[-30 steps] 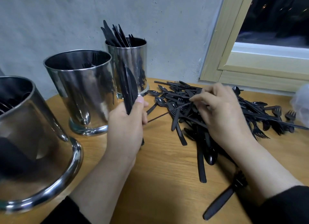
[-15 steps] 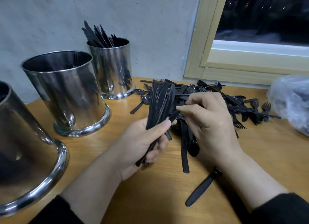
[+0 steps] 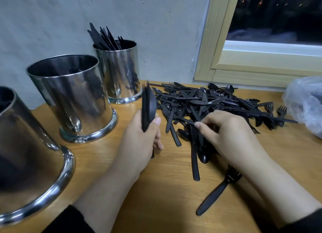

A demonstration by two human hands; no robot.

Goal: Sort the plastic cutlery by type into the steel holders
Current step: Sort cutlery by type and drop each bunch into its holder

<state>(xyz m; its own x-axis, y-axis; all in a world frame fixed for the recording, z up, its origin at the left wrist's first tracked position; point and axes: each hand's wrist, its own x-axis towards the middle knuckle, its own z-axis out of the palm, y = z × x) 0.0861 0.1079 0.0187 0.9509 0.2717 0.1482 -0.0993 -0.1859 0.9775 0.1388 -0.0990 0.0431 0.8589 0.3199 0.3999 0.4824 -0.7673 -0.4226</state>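
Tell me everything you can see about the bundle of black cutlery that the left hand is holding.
The bundle is several flat black plastic pieces stacked face to face, seen nearly edge-on, so their type is hard to tell. It stands almost upright above the wooden table, its tops at about the height of the far holder's base. The left hand grips its lower part, thumb across the front. One handle end shows below the fingers.

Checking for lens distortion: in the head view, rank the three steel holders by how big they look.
1. Nearest steel holder, cropped at the left edge
2. Middle steel holder
3. Far steel holder with knives

Nearness likely exaggerates this; true sizes unsure.
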